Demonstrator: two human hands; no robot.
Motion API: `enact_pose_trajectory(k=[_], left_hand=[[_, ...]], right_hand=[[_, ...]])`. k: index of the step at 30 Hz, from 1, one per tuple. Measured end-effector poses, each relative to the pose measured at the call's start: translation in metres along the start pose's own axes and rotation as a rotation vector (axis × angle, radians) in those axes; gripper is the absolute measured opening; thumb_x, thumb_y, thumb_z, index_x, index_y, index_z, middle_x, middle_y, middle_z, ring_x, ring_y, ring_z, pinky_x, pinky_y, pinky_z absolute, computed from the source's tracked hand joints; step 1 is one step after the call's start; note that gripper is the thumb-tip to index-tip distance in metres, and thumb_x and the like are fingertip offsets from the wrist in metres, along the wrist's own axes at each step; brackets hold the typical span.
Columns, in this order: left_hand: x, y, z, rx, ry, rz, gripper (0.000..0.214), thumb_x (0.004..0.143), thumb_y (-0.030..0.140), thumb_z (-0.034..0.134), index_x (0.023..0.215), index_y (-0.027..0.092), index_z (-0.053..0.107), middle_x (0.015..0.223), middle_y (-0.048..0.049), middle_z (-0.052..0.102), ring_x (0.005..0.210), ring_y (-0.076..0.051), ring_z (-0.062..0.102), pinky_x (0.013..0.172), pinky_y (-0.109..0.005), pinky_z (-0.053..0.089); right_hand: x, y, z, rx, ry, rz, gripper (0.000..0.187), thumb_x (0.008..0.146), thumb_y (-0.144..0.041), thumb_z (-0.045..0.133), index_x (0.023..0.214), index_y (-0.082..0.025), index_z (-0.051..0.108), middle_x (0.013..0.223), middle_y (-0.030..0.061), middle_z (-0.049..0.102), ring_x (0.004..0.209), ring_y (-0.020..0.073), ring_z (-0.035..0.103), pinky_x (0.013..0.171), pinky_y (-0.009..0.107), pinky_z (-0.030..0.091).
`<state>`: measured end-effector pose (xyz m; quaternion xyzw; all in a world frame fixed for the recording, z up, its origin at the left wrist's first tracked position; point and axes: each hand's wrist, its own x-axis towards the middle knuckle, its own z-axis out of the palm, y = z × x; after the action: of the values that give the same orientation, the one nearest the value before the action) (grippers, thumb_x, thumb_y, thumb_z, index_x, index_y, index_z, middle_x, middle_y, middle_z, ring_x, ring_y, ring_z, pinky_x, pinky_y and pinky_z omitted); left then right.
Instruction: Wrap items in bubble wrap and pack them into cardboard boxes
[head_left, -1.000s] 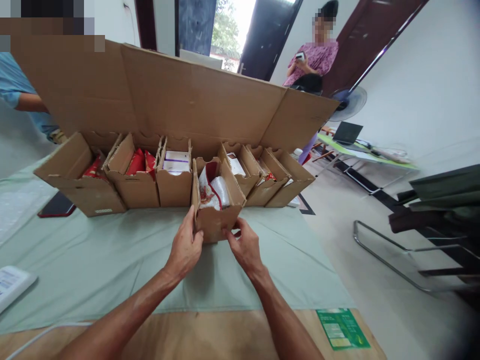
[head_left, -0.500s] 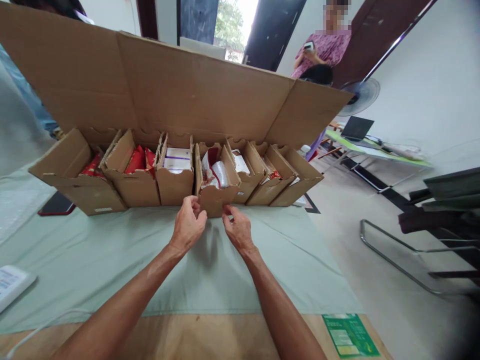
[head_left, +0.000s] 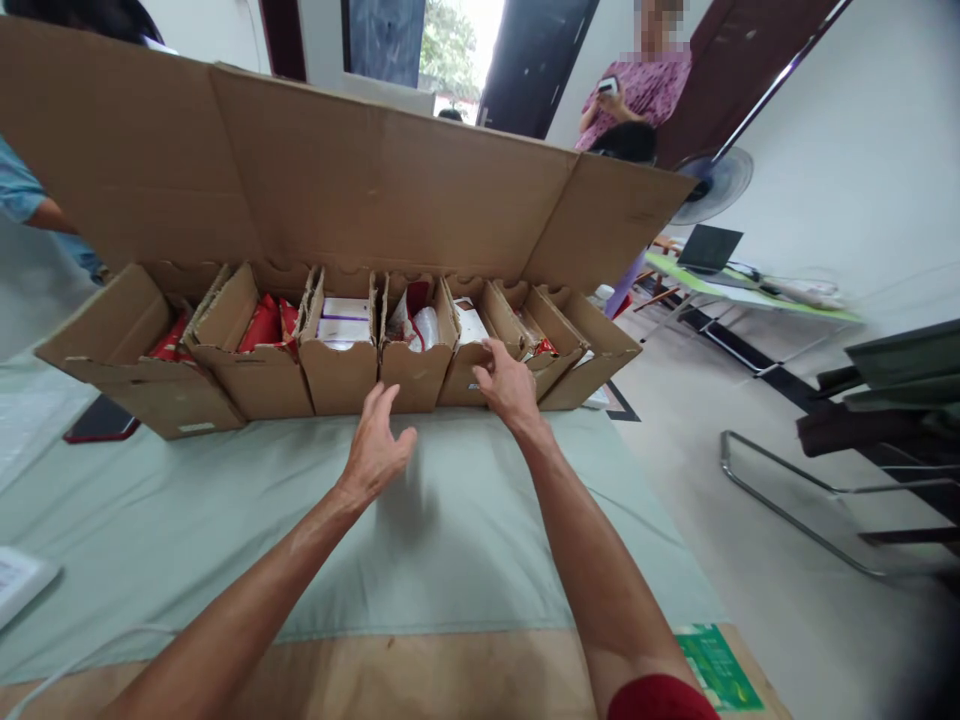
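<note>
Seven small cartons stand in a row on a green cloth [head_left: 225,520]. Landmark = 4th carton [head_left: 409,378], counted from the left end, w/ a white-and-red pouch [head_left: 414,325] inside.

L hand [head_left: 375,445]: open, fingers spread, palm down, just in front of the 4th carton, not touching it.

R hand [head_left: 511,388]: on the 5th carton [head_left: 459,385], which touches the 4th carton's right side. Fingertips sit at its top rim, fingers bent; can't tell if it pinches the wall or just rests.

White-and-purple pack [head_left: 343,320] is in the carton touching the 4th carton's left side; red packets [head_left: 262,325] one carton further left.

Big cardboard flap [head_left: 360,180] rises directly behind the 4th carton. Dark phone [head_left: 101,422] lies well left of it. Green leaflet [head_left: 716,668] is well to its front-right. A person in a patterned top [head_left: 637,95] stands far behind it, to the right.
</note>
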<state>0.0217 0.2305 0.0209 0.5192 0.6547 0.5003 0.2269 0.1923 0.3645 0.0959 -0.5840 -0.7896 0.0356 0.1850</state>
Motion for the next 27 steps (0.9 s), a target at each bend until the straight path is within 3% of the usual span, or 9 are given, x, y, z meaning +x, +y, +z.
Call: enact_pose_trajectory(k=[4, 8, 11, 14, 17, 19, 21, 23, 27], left_hand=[[0.011, 0.008, 0.007, 0.017, -0.055, -0.010, 0.073, 0.077, 0.016, 0.060, 0.149, 0.012, 0.045, 0.165, -0.0219, 0.030, 0.150, -0.035, 0.036, 0.118, -0.052, 0.040], [0.009, 0.022, 0.004, 0.023, -0.090, -0.033, 0.072, 0.075, 0.012, 0.062, 0.146, 0.009, 0.048, 0.165, -0.0239, 0.029, 0.155, -0.034, 0.028, 0.122, -0.051, 0.033], [-0.019, 0.036, -0.011, 0.013, -0.138, -0.056, 0.066, 0.077, 0.016, 0.063, 0.142, 0.010, 0.053, 0.166, -0.0242, 0.026, 0.151, -0.036, 0.036, 0.119, -0.052, 0.039], [-0.073, 0.047, -0.030, -0.003, -0.201, -0.002, 0.060, 0.084, 0.023, 0.060, 0.143, 0.017, 0.054, 0.169, -0.0181, 0.022, 0.144, -0.034, 0.047, 0.115, -0.054, 0.045], [-0.132, 0.044, -0.044, 0.034, -0.267, 0.097, 0.058, 0.083, 0.019, 0.058, 0.141, 0.023, 0.056, 0.170, -0.0136, 0.021, 0.149, -0.035, 0.040, 0.114, -0.056, 0.045], [-0.160, 0.034, -0.051, 0.050, -0.343, 0.111, 0.059, 0.078, 0.013, 0.059, 0.136, 0.022, 0.060, 0.169, -0.0158, 0.024, 0.147, -0.036, 0.042, 0.112, -0.055, 0.047], [-0.175, 0.020, -0.060, 0.060, -0.372, 0.066, 0.057, 0.075, 0.010, 0.058, 0.131, 0.019, 0.063, 0.166, -0.0190, 0.030, 0.143, -0.035, 0.049, 0.110, -0.052, 0.050], [-0.182, 0.006, -0.070, 0.058, -0.346, -0.015, 0.052, 0.078, 0.012, 0.056, 0.128, 0.019, 0.065, 0.163, -0.0190, 0.036, 0.139, -0.033, 0.054, 0.107, -0.049, 0.054], [-0.185, -0.020, -0.091, 0.003, -0.169, -0.130, 0.040, 0.087, 0.022, 0.051, 0.124, 0.024, 0.067, 0.158, -0.0153, 0.045, 0.136, -0.032, 0.056, 0.089, -0.041, 0.063]], right_hand=[[0.007, -0.002, -0.003, -0.072, -0.010, 0.025, 0.031, 0.096, -0.030, 0.052, 0.119, -0.019, 0.070, 0.104, 0.0123, 0.079, 0.097, 0.0306, 0.072, 0.079, 0.034, 0.048], [-0.010, 0.004, -0.007, -0.053, -0.017, -0.027, 0.039, 0.093, -0.029, 0.055, 0.131, -0.022, 0.064, 0.101, 0.0081, 0.080, 0.092, 0.0277, 0.072, 0.077, 0.033, 0.047], [-0.029, -0.003, -0.015, 0.100, 0.078, -0.072, 0.052, 0.092, -0.027, 0.056, 0.143, -0.018, 0.054, 0.091, 0.0048, 0.079, 0.080, 0.0240, 0.071, 0.076, 0.032, 0.048], [-0.047, -0.034, -0.021, 0.285, 0.139, -0.198, 0.045, 0.095, -0.030, 0.053, 0.138, -0.018, 0.058, 0.084, 0.0025, 0.077, 0.072, 0.0196, 0.069, 0.074, 0.029, 0.049], [-0.052, -0.089, -0.018, 0.311, -0.058, -0.392, 0.052, 0.094, -0.026, 0.054, 0.146, -0.023, 0.051, 0.090, 0.0004, 0.078, 0.076, 0.0181, 0.070, 0.075, 0.027, 0.049], [-0.046, -0.128, -0.009, 0.221, -0.183, -0.446, 0.063, 0.094, -0.023, 0.054, 0.155, -0.024, 0.039, 0.096, 0.0014, 0.079, 0.085, 0.0213, 0.072, 0.081, 0.030, 0.049], [-0.033, -0.160, 0.003, 0.093, -0.241, -0.430, 0.061, 0.095, -0.024, 0.054, 0.154, -0.024, 0.040, 0.105, 0.0058, 0.079, 0.097, 0.0257, 0.072, 0.084, 0.034, 0.049], [-0.021, -0.181, 0.013, -0.001, -0.257, -0.385, 0.048, 0.096, -0.025, 0.051, 0.144, -0.023, 0.053, 0.113, 0.0105, 0.077, 0.104, 0.0283, 0.071, 0.084, 0.035, 0.049], [-0.032, -0.189, 0.018, -0.037, -0.241, -0.335, 0.031, 0.099, -0.022, 0.045, 0.120, -0.021, 0.069, 0.111, 0.0131, 0.077, 0.101, 0.0272, 0.073, 0.080, 0.032, 0.048]])
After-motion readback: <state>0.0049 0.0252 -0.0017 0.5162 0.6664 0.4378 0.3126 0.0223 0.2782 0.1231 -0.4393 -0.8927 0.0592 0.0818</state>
